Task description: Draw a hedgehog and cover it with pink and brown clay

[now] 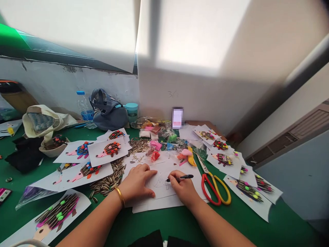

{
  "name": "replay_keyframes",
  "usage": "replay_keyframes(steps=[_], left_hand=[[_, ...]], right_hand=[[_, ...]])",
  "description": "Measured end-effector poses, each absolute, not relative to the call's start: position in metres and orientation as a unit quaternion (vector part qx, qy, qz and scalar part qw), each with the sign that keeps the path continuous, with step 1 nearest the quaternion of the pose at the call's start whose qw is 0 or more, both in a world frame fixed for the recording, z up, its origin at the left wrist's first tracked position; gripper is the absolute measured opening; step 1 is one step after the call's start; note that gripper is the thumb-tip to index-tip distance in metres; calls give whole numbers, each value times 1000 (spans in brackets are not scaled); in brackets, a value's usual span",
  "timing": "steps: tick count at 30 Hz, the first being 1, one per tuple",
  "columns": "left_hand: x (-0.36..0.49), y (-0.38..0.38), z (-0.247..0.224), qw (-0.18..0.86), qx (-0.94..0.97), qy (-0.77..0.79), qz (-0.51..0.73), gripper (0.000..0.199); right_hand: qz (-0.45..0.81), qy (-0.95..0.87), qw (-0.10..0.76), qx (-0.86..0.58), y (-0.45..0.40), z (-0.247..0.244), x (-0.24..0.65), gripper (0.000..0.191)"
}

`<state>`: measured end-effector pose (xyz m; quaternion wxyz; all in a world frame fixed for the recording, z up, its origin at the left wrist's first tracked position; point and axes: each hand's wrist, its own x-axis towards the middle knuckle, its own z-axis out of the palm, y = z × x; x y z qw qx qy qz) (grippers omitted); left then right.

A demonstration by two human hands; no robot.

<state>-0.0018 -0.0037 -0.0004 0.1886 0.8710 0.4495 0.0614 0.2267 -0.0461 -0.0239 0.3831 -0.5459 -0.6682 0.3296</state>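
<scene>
My right hand (183,188) is closed around a black pen (187,177), its tip against a sheet of white paper (156,202). Faint lines on that sheet form a small hedgehog-like outline (160,183). To the left, my left hand (137,181) lies flat on the paper with thumb and fingers apart, holding nothing. A gold bracelet (120,197) circles the left wrist. Scissors (212,188) with one red and one yellow handle loop rest just right of my right hand. Bits of coloured clay (155,156) lie beyond the drawing.
Sunflower seeds (111,178) are heaped left of the paper. Finished hedgehog pictures (111,150) lie on both sides of the green table (290,226). At the back stand a phone (177,117), a grey-blue bag (109,113), a water bottle (83,105) and a teal-lidded cup (132,111).
</scene>
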Motion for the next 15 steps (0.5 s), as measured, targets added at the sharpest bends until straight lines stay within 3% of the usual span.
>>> replay_keyframes(steps=[15], left_hand=[[-2, -3, -3, 180, 873, 448, 64, 81]], right_hand=[[332, -662, 390, -547, -45, -25, 227, 22]])
